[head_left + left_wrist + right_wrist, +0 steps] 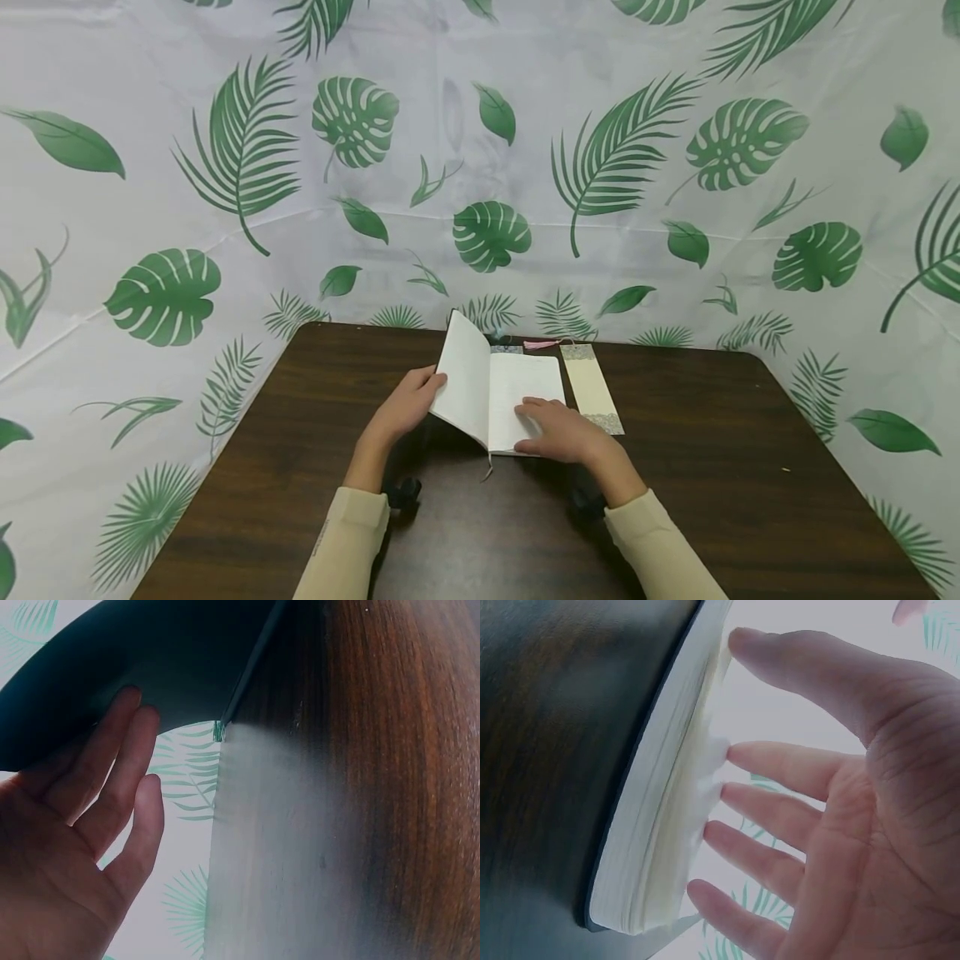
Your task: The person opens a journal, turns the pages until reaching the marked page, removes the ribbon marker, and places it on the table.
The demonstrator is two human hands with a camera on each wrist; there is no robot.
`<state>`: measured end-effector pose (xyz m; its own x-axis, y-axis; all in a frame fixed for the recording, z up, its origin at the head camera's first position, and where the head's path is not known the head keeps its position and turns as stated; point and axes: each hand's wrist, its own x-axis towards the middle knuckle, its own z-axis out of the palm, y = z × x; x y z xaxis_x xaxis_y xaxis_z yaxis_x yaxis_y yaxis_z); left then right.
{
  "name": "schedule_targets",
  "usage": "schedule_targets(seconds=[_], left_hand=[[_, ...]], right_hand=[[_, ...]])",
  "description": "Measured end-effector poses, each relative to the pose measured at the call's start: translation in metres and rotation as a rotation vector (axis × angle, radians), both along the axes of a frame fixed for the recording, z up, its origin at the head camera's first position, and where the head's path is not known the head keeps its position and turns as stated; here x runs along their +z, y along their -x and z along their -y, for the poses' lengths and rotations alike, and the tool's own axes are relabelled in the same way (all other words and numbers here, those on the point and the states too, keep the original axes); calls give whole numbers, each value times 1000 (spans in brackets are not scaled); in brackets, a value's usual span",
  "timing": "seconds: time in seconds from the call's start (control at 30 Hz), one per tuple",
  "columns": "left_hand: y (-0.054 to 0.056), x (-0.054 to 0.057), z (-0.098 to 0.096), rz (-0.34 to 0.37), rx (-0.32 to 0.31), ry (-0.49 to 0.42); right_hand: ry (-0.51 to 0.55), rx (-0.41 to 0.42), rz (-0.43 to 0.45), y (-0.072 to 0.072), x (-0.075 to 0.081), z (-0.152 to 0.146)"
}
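Note:
A notebook (525, 392) with blank white pages lies open on the table, its left side raised at an angle. My left hand (405, 406) holds that raised side at its outer edge, thumb on the page side. In the left wrist view, the fingers lie against the outside of the dark cover (172, 667). My right hand (562, 429) rests its fingertips on the right-hand page, fingers spread. The right wrist view shows the thick page block (656, 825) under those fingertips. A thin ribbon (489, 468) hangs from the bottom of the spine.
Right of the notebook lies a cream bookmark (590, 383) with patterned ends and a pink tassel (540, 344). Another patterned bookmark (506, 350) is mostly hidden behind the notebook's top edge. A leaf-print curtain (487, 167) hangs behind the dark wooden table (705, 467).

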<state>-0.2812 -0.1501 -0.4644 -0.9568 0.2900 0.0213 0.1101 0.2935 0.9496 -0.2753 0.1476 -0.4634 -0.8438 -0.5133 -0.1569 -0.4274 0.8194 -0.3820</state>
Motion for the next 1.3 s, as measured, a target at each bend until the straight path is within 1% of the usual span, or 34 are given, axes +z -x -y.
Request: schedule_targets(seconds=[0.1,0.23,0.4,0.57,0.63,0.77,1.0,1.3], left_hand=[[0,-1,0,5,8,1],[0,-2,0,-1,13,-7],[0,-3,-1,-5,17,-15],[0,-4,-1,-8,25,-18],[1,-4,-1,-10,26,-19],[1,-4,-2,-15,22,-21],[0,-1,-2,-20,12,-22],[1,-3,-2,-18,15,-17]], right_hand=[[35,28,-16,0,1,0],[77,36,-48,0,1,1],[47,14,-75,1,0,1],[3,13,-102,3,-3,-3],[5,20,-101,4,-3,-4],[21,38,-69,5,-2,-6],[10,46,-38,5,0,-8],[1,63,-25,2,4,-8]])
